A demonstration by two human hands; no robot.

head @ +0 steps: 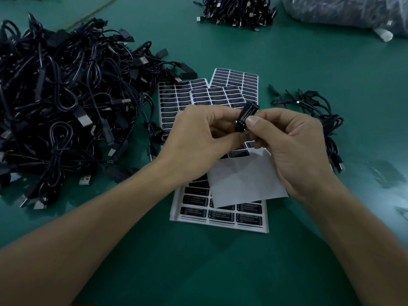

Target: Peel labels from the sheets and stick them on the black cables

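Hands meet above the middle of the green table (220, 272); the left hand (198, 138) curls its fingers round the lower end of a black cable block (239, 127); the right hand (293, 146) pinches the block's side between thumb and forefinger, its other fingers curled; the label (247, 113) on the block reads "LED CONTROLLER"; beneath the hands lie label sheets (220, 215), the nearest printed with the same words above lines too fine to read, a blank backing sheet (242, 180) across it; a large pile of black cables (61, 102) fills the left edge; a small bundle (318, 111) lies toward the right edge; another heap (236, 9) and a plastic bag (353, 12) sit at the far edge.
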